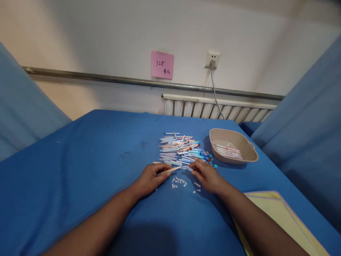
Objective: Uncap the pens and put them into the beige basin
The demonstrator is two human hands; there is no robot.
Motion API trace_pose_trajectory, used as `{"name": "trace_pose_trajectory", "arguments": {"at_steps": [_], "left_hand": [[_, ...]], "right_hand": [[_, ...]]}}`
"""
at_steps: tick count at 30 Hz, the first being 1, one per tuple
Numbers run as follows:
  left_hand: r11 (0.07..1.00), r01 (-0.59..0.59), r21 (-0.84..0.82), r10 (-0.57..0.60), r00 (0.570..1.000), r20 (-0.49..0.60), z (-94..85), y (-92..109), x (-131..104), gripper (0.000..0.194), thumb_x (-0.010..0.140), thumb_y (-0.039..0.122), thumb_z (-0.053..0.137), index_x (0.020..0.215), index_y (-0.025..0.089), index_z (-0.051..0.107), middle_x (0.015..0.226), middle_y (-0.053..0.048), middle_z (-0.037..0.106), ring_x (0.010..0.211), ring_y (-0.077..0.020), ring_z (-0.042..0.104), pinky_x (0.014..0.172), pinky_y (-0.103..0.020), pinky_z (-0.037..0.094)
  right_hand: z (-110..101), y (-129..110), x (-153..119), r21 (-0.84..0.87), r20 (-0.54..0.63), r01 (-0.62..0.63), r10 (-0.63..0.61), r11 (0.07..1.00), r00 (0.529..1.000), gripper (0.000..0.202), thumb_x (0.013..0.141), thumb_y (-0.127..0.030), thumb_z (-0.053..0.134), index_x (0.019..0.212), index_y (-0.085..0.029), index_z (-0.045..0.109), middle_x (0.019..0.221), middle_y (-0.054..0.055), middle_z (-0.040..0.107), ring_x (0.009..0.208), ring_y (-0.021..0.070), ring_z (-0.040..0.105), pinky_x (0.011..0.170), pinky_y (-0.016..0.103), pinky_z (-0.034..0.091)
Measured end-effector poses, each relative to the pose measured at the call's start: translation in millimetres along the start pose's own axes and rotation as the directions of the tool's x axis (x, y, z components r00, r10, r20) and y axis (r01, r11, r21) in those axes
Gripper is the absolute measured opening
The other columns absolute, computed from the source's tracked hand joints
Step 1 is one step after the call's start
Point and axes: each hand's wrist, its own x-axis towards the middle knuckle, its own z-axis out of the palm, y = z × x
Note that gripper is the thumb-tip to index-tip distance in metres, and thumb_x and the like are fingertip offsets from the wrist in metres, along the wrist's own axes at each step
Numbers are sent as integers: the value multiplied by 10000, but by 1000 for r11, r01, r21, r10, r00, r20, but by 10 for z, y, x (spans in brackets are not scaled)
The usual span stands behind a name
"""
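Slender cream pen barrel (173, 169): pinched by left hand (150, 178); right hand (207, 175) pinches translucent bluish piece (189, 168). Risk: low wrist sweep could scatter small white tips (182, 181), near side.

Free cloth (93, 153) left, pens (170, 150) ahead

Two grips (151, 176), one basin (230, 136), one pink note (162, 65)

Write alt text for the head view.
Left hand holds a slim pale stick near a translucent piece in the right hand, before piled pen parts on blue cloth. A tan basin holding slender rods stands at right.
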Motion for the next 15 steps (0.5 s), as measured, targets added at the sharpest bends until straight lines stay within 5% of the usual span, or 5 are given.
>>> {"name": "trace_pose_trajectory", "arguments": {"at_steps": [15], "left_hand": [[998,-34,55,29,995,91,56,-15,-9,239,859,333,521,949,201,699,842,-15,683,788,-184,606,714,-249,446]], "right_hand": [[16,-49,-16,105,-48,145,-140,984,989,103,904,-187,463,962,-204,547,904,40,584,896,172,539,890,344,405]]}}
